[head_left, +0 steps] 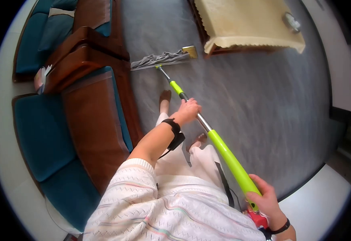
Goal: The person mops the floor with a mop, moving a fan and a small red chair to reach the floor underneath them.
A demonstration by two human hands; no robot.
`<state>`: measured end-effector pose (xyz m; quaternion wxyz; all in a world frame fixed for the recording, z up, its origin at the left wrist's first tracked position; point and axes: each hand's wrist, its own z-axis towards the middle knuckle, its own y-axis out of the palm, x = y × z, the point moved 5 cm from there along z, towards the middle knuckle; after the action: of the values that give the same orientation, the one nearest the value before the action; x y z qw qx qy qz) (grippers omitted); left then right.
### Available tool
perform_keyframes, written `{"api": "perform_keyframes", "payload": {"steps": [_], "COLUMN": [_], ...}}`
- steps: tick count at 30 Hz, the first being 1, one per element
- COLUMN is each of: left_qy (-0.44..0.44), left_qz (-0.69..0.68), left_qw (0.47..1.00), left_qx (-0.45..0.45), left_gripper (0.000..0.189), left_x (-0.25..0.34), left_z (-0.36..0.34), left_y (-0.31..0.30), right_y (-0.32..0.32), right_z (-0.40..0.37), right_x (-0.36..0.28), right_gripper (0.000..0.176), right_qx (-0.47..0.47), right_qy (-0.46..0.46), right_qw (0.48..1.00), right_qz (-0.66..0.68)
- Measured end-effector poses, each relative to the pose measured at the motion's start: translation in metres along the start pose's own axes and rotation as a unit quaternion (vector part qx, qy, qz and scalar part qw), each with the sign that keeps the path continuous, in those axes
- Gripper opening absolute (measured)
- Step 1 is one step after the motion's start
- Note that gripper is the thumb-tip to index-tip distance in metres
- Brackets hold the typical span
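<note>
A long mop handle [229, 158], lime green with a silver metal section, runs diagonally from the lower right up to a flat mop head [159, 60] with a grey cloth on the floor. My left hand [188, 110] is wrapped round the metal shaft around its middle. My right hand [264, 197] grips the thick green end near my right hip. A small yellowish object [190, 52] lies at the right end of the mop cloth. The mop head's left end is close to the wooden sofa base.
Brown wooden sofas with teal cushions [42, 132] line the left side. A low table with a cream cloth [247, 24] stands at the upper right, holding a small white item [292, 22]. Grey floor [280, 108] extends to the right. My feet [165, 96] are below the mop head.
</note>
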<state>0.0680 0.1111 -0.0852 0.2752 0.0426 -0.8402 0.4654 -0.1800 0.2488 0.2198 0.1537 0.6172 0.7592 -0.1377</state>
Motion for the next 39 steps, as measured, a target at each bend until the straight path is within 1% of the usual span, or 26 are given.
{"api": "perform_keyframes", "payload": {"steps": [1,3,4,6,8,9,11,12,13,14,16,17,18,20,22,23,24,25,26,28,29,30,32,36,38,39], "left_qy": [0.000,-0.008,-0.010,-0.007,-0.012,-0.011,0.011,0.014,-0.005,-0.038,-0.038,-0.027,-0.020,0.000,0.036,0.053,0.070,0.086,0.101,0.111,0.115,0.112,0.115,0.108,0.106,0.099], "left_qz": [0.001,0.005,0.009,-0.006,0.002,0.006,0.030,0.049,0.050,0.040,0.042,0.023,0.024,0.020,0.028,0.007,-0.014,-0.032,-0.051,-0.063,-0.072,-0.073,-0.066,-0.065,-0.069,-0.070], "left_qw": [1.000,1.000,1.000,1.000,0.999,0.997,0.990,0.990,0.992,0.994,0.994,0.994,0.994,0.998,0.998,0.998,0.997,0.996,0.993,0.992,0.991,0.991,0.991,0.991,0.991,0.992], "left_qx": [0.006,0.016,0.026,0.010,0.034,0.082,0.136,0.131,0.112,0.099,0.097,0.105,0.101,0.059,0.037,0.025,0.014,0.017,0.020,0.008,-0.005,-0.005,-0.028,0.033,0.046,0.041], "left_gripper": [0.021,0.018,0.016,0.016,0.017,0.018,0.016,0.015,0.015,0.015,0.014,0.016,0.016,0.016,0.014,0.012,0.009,0.007,0.006,0.005,0.005,0.005,0.004,0.005,0.006,0.006], "left_x": [-0.002,-0.008,-0.017,-0.054,-0.108,-0.134,-0.189,-0.209,-0.217,-0.231,-0.249,-0.252,-0.249,-0.221,-0.173,-0.148,-0.126,-0.113,-0.106,-0.098,-0.094,-0.090,-0.077,-0.082,-0.098,-0.110], "left_z": [0.003,-0.014,-0.027,-0.048,-0.041,-0.029,0.019,0.046,0.070,0.090,0.118,0.123,0.123,0.111,0.101,0.095,0.089,0.085,0.081,0.073,0.072,0.074,0.079,0.092,0.094,0.090], "left_y": [-0.009,-0.011,-0.012,-0.022,-0.055,-0.076,-0.117,-0.144,-0.174,-0.185,-0.208,-0.215,-0.214,-0.200,-0.185,-0.184,-0.186,-0.188,-0.191,-0.201,-0.205,-0.214,-0.225,-0.240,-0.228,-0.223], "right_y": [0.002,0.020,0.037,0.089,0.138,0.158,0.183,0.187,0.183,0.178,0.180,0.180,0.180,0.173,0.153,0.144,0.135,0.130,0.133,0.140,0.130,0.117,0.101,0.093,0.099,0.112], "right_z": [-0.005,-0.017,-0.020,-0.023,-0.002,0.014,0.051,0.071,0.091,0.108,0.128,0.128,0.121,0.092,0.049,0.029,0.011,-0.003,-0.011,-0.021,-0.027,-0.034,-0.042,-0.024,-0.008,-0.001], "right_x": [-0.012,-0.010,-0.006,-0.012,-0.049,-0.075,-0.135,-0.166,-0.191,-0.209,-0.235,-0.245,-0.248,-0.236,-0.224,-0.220,-0.219,-0.224,-0.231,-0.243,-0.245,-0.247,-0.253,-0.267,-0.257,-0.251], "right_gripper": [0.053,0.053,0.053,0.058,0.056,0.054,0.055,0.056,0.057,0.057,0.057,0.056,0.056,0.055,0.055,0.055,0.053,0.051,0.051,0.051,0.053,0.054,0.054,0.055,0.059,0.062], "right_qx": [-0.004,-0.008,-0.006,-0.007,-0.005,-0.008,-0.008,-0.014,-0.013,-0.013,-0.015,0.004,0.009,0.035,0.080,0.086,0.122,0.158,0.164,0.168,0.169,0.178,0.190,0.161,0.154,0.117], "right_qy": [0.001,0.033,0.028,0.011,0.012,0.009,-0.005,-0.023,-0.026,-0.019,-0.038,-0.037,-0.036,-0.011,0.015,0.015,-0.005,-0.024,-0.023,0.015,0.019,-0.001,0.026,0.011,0.002,-0.002], "right_qw": [1.000,0.997,0.998,1.000,1.000,1.000,1.000,0.999,0.999,0.999,0.999,0.999,0.999,0.998,0.994,0.993,0.984,0.970,0.969,0.981,0.980,0.978,0.980,0.985,0.987,0.992], "right_qz": [-0.003,0.074,0.060,0.026,0.006,-0.015,-0.027,-0.039,-0.039,-0.036,-0.009,-0.033,-0.027,-0.050,-0.079,-0.077,-0.132,-0.186,-0.184,-0.092,-0.107,-0.111,-0.062,-0.055,-0.046,-0.036]}}
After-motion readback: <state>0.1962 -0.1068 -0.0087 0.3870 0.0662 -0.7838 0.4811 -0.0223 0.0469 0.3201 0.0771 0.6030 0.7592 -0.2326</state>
